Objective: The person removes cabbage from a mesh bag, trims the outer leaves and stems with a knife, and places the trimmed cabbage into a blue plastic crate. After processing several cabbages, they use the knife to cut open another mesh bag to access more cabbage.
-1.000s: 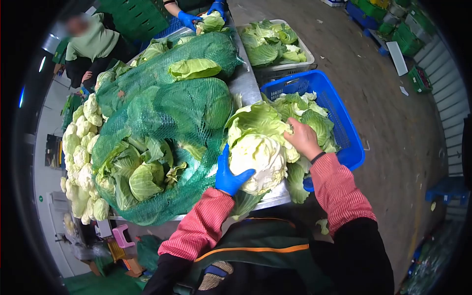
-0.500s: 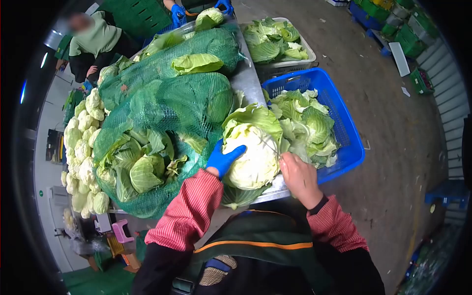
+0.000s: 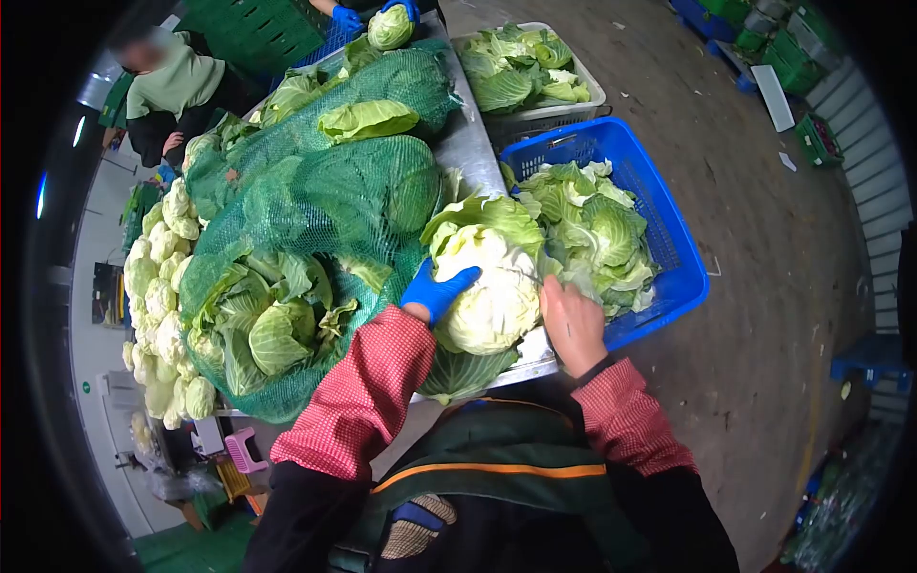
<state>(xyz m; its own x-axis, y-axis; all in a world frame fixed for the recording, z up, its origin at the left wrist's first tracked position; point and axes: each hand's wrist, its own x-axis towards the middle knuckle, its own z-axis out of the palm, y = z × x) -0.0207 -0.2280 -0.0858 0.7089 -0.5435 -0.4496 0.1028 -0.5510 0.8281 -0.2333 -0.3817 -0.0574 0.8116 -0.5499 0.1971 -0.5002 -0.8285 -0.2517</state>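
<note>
My left hand (image 3: 437,291), in a blue glove, grips the left side of a pale, partly stripped cabbage (image 3: 492,291) at the table's near corner. Loose green outer leaves (image 3: 497,222) stand behind this head, and another leaf (image 3: 463,372) lies under it. My bare right hand (image 3: 573,328) is closed at the cabbage's right side. A thin knife blade (image 3: 528,276) shows from its fingers against the cabbage; the handle is hidden in the fist. Left of my left hand, an opened green net bag (image 3: 334,205) holds whole cabbages (image 3: 282,337).
A blue crate (image 3: 690,277) of leaves stands right of the metal table (image 3: 478,143), with a white crate (image 3: 589,95) of leaves behind. Trimmed cabbages (image 3: 158,306) are piled at left. A co-worker's gloved hands (image 3: 346,17) hold a cabbage at the far end; another person (image 3: 177,81) is at left.
The right hand has shifted slightly along the cabbage's right side, and the cabbage has tilted a little. The far co-worker's cabbage has moved left. The whole view has shifted slightly.
</note>
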